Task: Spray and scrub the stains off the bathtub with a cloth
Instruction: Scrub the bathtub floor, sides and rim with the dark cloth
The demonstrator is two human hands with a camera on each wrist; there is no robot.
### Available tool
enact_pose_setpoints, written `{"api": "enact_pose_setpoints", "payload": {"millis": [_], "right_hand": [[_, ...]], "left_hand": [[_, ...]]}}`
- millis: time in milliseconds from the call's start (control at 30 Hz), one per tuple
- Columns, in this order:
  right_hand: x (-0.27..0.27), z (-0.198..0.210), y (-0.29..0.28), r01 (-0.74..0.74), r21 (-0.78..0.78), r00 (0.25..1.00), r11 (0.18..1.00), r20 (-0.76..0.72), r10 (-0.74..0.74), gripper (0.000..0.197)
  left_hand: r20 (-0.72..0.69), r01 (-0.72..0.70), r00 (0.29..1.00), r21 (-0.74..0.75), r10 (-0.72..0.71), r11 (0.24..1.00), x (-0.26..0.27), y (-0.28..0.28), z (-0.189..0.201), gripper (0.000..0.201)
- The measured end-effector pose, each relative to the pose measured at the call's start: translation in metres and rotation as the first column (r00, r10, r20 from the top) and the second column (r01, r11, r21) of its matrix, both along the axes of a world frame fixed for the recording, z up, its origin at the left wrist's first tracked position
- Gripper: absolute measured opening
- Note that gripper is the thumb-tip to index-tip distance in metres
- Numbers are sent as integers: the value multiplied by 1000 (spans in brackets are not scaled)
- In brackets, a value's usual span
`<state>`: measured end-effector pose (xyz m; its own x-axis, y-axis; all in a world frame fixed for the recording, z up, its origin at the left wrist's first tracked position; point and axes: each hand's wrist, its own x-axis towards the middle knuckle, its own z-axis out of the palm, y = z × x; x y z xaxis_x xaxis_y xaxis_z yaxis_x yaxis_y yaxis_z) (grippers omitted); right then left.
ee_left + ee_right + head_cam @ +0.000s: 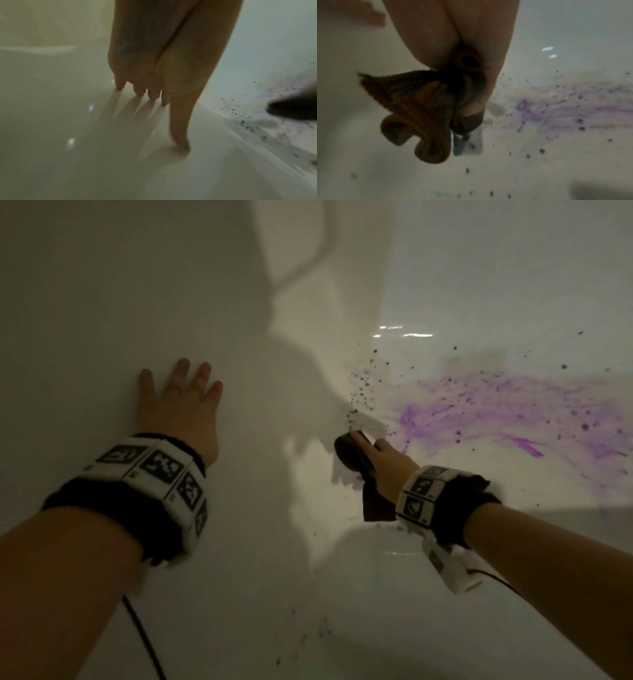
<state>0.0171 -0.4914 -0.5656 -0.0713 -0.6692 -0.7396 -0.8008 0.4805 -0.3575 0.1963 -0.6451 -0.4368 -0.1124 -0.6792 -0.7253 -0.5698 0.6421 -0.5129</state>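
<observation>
Purple stains lie on the white tub, smeared in a long band running to the right and away from the right hand. This hand grips a brown cloth at the band's near left end. The left hand is farther off, flat and spread on the tub wall. Only the right wrist view shows the cloth's loose folds hanging under the fingers.
</observation>
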Motion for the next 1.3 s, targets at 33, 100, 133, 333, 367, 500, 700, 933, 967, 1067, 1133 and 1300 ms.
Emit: {"api": "enact_pose_setpoints", "payload": {"millis": [33,100,133,333,367,500,700,933,967,1067,1133,1300], "right_hand": [[-10,19,1,12,-26,1000,1000,-16,-13,83],[-26,64,6,26,-70,998,997,-51,-29,80],[-33,88,11,28,-91,997,995,-66,-35,78],[-26,226,72,52,-155,994,987,-83,-65,70],[-20,243,85,33,-169,996,985,-81,-47,69],[-1,286,142,5,-213,998,977,-60,-18,68],[12,326,208,4,-236,1000,972,-14,-7,66],[65,343,279,96,-315,992,944,-43,-116,68],[77,341,285,122,-318,988,940,-52,-145,68],[123,333,291,170,-302,981,938,-36,-189,67],[160,328,282,167,-317,985,934,20,-169,68],[251,317,232,-107,-300,986,948,90,140,77]], "left_hand": [[-10,-30,1000,12,30,999,8,8,7,76],[-34,-113,993,38,115,993,29,28,29,69],[-53,-160,985,51,162,986,39,38,43,69],[-270,-240,926,118,264,963,88,109,147,65],[-322,-266,901,118,291,957,96,123,163,64],[-441,-421,789,120,428,899,126,193,214,62],[-348,-612,703,148,621,777,170,292,224,75],[-364,-632,679,155,638,760,180,363,193,80],[-386,-635,677,125,627,763,183,362,190,77],[-468,-663,640,66,610,746,197,347,189,68],[-483,-673,617,85,621,735,215,326,185,63],[-452,-632,601,238,660,738,257,300,165,70]]}}
